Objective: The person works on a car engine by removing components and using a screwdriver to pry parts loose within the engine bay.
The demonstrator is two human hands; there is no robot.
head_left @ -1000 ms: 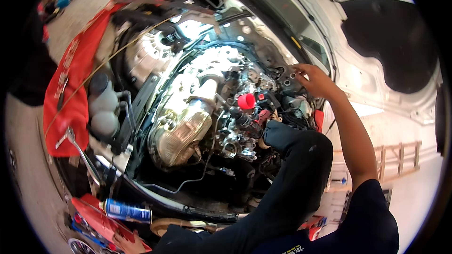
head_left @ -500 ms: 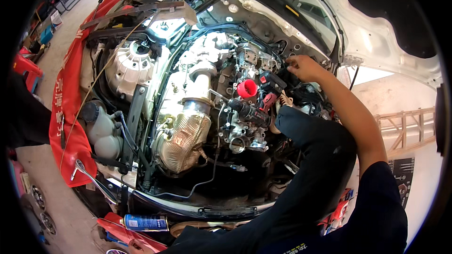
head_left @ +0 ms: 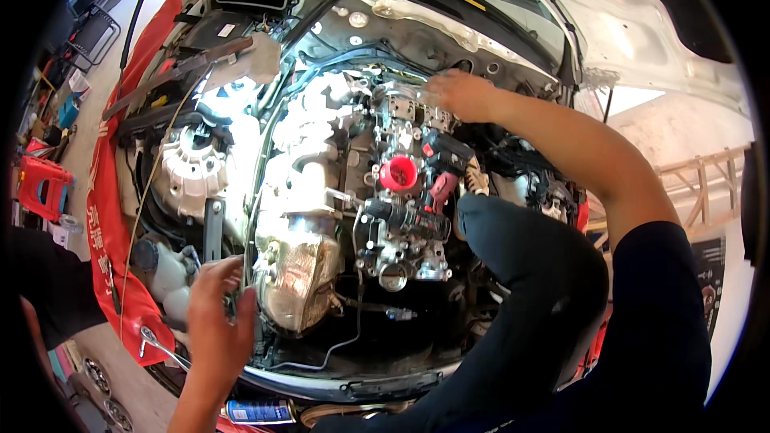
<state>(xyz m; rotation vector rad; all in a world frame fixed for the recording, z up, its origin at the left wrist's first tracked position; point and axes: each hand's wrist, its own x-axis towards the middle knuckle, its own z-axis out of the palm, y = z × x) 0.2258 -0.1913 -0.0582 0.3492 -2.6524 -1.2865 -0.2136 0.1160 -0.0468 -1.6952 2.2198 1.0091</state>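
My left hand (head_left: 218,305) is raised over the front left of the engine bay, beside the plastic reservoir (head_left: 167,273). Its thumb and curled fingers stand apart, with nothing visible between them. My right hand (head_left: 461,96) reaches over the far end of the engine (head_left: 409,112); motion blurs its fingers, so I cannot make out whether they grip anything. Nearer than that hand, a black and red cordless drill (head_left: 441,191) lies across the engine, with its chuck pointing left. Next to the drill sits a round red cup (head_left: 399,173) with small dark pieces inside.
A bent black-clad leg (head_left: 529,248) extends over the engine's right side. Foil heat shielding (head_left: 301,281) covers the part left of the engine. On the left fender lies a red cover (head_left: 120,265) with a ratchet (head_left: 152,341). A blue spray can (head_left: 261,411) lies at the front edge.
My right hand has moved left across the engine's far end. My left hand has come up from the lower edge into the bay. The whole view has shifted somewhat.
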